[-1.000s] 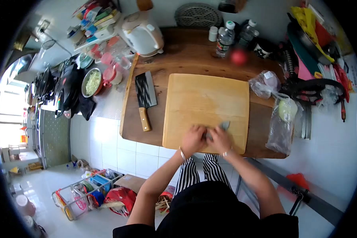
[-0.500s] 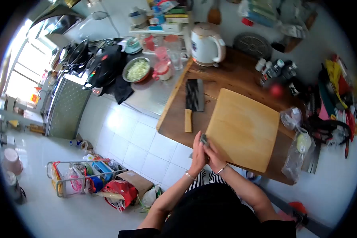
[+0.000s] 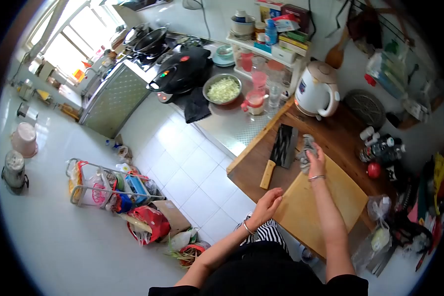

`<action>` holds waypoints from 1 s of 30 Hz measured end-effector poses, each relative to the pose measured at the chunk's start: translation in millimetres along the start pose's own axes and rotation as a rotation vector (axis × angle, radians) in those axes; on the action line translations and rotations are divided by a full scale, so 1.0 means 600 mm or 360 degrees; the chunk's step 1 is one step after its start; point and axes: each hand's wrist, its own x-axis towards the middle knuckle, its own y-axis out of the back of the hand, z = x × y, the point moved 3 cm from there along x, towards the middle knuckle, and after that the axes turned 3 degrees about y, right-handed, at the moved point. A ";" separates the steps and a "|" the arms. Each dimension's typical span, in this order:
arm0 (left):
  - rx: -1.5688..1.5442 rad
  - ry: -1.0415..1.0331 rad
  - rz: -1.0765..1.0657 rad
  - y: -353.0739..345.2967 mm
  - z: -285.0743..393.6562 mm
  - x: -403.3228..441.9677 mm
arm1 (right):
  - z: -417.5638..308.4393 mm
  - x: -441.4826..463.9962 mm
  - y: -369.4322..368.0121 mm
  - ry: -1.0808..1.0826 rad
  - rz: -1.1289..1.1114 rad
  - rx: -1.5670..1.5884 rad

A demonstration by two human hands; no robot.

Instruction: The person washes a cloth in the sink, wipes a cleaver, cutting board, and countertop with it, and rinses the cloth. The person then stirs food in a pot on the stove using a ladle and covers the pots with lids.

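A crumpled grey cloth [image 3: 307, 152] is in my right hand [image 3: 316, 163], which is over the far left corner of the wooden cutting board [image 3: 325, 197]. My left hand [image 3: 268, 203] is beside the board's near left edge, fingers loosely extended and nothing in it. The cleaver [image 3: 284, 145], with a light wooden handle, lies flat on the brown wooden table [image 3: 251, 167], left of my right hand. The blade does not appear to touch the cloth.
A white kettle [image 3: 315, 89] stands at the table's back. On the metal counter are a bowl of chopped pale vegetables [image 3: 223, 90], a red-lidded jar [image 3: 254, 102] and a black appliance [image 3: 182, 69]. Bottles [image 3: 377, 150] and a red round object [image 3: 374, 170] sit at the right.
The view has swung left. My hands, together before, are now apart. My right hand has moved out over the board toward the cleaver with the cloth, and my left hand is empty.
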 end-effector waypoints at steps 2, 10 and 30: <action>0.0058 0.0071 0.0022 0.032 0.011 0.005 | 0.001 0.028 0.011 -0.0112 -0.0042 0.0166; -0.0053 0.0099 0.0307 0.189 -0.032 0.043 | -0.005 -0.082 -0.159 0.0240 -0.0077 -0.0256; -0.0262 0.0295 0.0640 0.724 -0.117 0.142 | 0.109 0.034 -0.851 0.0429 -0.0814 -0.1014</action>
